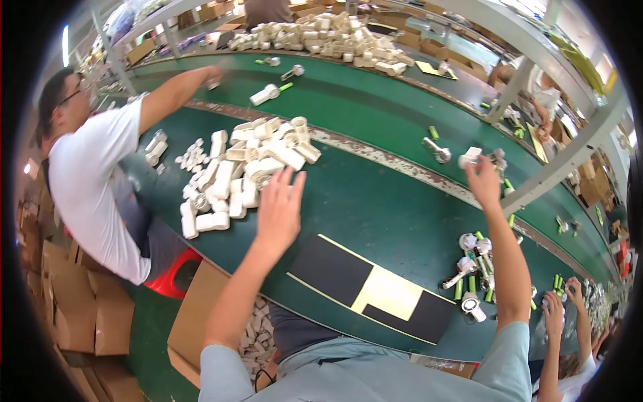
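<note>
- Evidently, cream-white tubular plastic housings (pixel 224 175) lay heaped on the dark-green desk (pixel 348 201); taking edge pieces first would have suited.
- The left hand (pixel 278 213) spread loosely, seemingly unladen, at the heap's right edge.
- The right hand (pixel 483 182) met a white plastic piece (pixel 471 155) over the green belt (pixel 375 120); I couldn't tell whether it gripped.

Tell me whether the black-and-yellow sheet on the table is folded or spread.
Spread: the black-and-yellow sheet lies flat on the green table, all four corners visible, with the left hand and right hand off it.
</note>
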### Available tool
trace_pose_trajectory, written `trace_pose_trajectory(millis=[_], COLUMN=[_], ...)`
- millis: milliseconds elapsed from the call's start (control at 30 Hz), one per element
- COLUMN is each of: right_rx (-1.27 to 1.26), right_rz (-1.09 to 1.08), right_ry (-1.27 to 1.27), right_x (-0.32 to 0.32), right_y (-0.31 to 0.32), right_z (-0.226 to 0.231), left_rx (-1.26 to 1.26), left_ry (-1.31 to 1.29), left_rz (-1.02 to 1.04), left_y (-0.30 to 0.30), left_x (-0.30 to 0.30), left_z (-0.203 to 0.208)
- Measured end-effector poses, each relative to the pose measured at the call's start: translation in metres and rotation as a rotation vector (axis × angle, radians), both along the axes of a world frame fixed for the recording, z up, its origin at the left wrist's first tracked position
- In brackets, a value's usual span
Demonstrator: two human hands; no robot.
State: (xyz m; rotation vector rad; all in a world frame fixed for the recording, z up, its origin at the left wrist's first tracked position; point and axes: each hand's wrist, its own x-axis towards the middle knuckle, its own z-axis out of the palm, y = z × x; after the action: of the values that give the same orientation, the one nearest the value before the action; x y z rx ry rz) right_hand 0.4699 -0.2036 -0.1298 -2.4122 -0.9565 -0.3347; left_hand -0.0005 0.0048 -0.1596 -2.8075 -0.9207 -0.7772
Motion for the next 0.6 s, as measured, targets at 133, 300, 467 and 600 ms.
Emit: trace_pose_trajectory(millis=[133,300,467,600], right_rx=[-0.075,-0.027,-0.126,0.113], right_rz=[0.194,0.23,0.261,0.407], right_ry=[-0.047,-0.022,0.109,0.105], right_x=[-0.032,-0.009,-0.01,-0.047], right_y=[0.031,0.071,0.102,0.096], right_z=[-0.013,-0.04,-0.055,-0.03], left_rx=[0.132,0.112,-0.914,-1.536], left_ry=[0.189,0.09,-0.509,-0.808], left_rz=[-0.002,-0.212,-0.404,-0.483], left_y=[0.036,0.021,-0.051,-0.083], left_x=[-0.022,-0.005,0.012,0.008], left_z=[-0.007,0.024,0.056,0.05])
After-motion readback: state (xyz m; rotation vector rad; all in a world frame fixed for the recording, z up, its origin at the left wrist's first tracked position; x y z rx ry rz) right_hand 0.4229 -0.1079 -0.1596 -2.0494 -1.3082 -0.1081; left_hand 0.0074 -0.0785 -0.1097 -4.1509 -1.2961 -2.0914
